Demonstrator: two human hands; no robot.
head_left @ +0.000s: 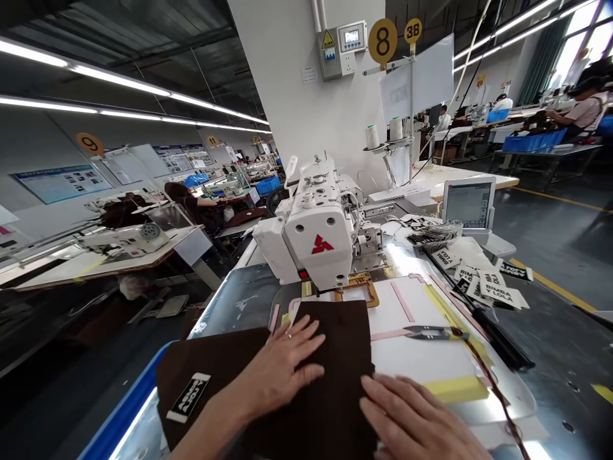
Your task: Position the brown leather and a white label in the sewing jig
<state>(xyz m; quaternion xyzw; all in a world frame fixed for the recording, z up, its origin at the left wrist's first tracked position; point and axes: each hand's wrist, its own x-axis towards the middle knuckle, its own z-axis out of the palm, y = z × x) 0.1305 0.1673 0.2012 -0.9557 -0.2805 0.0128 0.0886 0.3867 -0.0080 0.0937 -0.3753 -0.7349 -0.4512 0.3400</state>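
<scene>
Workshop floor: another sewing station [129, 243] far left, then blue rim [125, 409] along the near-left edge of our metal surface [239, 297]. Label [188, 397] lies on the left part of the brown cloth [340, 358], which sits before the white sewing machine [318, 236]. Left hand [287, 361]: grip spread, palm down on cloth, nothing pinched. Right hand [412, 415]: grip extended, fingers together at cloth's right edge, nothing visibly grasped. Snips [426, 333] beyond it; loose labels [502, 294] and screen [468, 203] farther right.
</scene>
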